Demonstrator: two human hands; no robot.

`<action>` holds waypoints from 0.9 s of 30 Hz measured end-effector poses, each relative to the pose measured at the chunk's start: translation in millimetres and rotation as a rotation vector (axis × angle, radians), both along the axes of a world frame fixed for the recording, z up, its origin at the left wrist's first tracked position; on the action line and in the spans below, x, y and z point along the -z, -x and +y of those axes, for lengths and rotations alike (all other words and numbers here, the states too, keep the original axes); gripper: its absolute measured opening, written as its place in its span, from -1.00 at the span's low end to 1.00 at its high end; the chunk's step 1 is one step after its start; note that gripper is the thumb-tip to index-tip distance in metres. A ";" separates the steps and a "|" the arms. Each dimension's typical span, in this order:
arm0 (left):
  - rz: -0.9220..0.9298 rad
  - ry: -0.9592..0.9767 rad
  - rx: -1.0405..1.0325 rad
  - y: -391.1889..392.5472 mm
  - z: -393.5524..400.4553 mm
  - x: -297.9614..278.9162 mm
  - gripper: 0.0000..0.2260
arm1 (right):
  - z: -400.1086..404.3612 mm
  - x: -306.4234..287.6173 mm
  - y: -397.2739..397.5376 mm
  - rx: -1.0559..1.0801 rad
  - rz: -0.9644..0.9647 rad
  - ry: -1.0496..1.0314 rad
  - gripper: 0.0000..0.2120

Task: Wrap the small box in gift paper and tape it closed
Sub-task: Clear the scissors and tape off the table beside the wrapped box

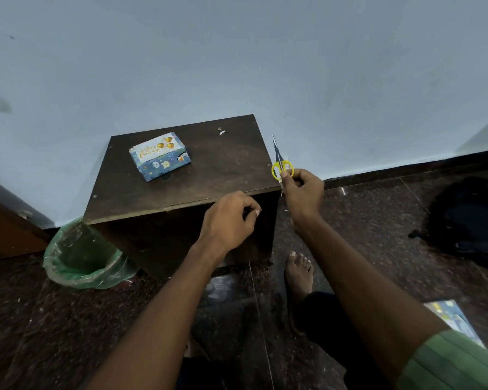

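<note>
The small box [159, 156], covered in blue birthday gift paper, lies on the back left of a dark wooden table [223, 170]. My right hand [302, 192] is at the table's front right corner and pinches the yellow handles of small scissors [279, 161], whose closed blades point up and away. My left hand [228, 220] hovers at the table's front edge with its fingers curled against the thumb; I see nothing between them. Both hands are well apart from the box.
A small pale scrap [223, 132] lies near the table's back edge. A bin with a green liner [79, 257] stands at the table's left. More blue gift paper [451, 319] lies on the floor at lower right, a black bag [471, 220] farther right, and my bare foot [299, 271] is by the table.
</note>
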State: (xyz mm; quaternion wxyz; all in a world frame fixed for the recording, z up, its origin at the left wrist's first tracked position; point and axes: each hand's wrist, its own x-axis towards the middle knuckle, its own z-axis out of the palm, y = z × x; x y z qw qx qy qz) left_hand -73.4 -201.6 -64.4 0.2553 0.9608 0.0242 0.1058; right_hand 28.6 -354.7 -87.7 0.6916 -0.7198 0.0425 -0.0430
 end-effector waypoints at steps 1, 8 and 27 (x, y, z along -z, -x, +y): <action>0.003 0.003 0.012 1.0 -0.3 0.0 -0.91 | 3.2 0.4 0.2 0.022 0.004 -0.009 -0.86; -0.113 -0.078 0.074 -2.9 6.9 3.0 -0.85 | 11.5 21.7 -12.2 0.118 0.066 -0.050 -0.87; 0.127 -0.030 -0.006 6.4 4.4 9.2 -0.77 | -25.0 4.9 44.2 -0.015 0.037 0.408 -0.90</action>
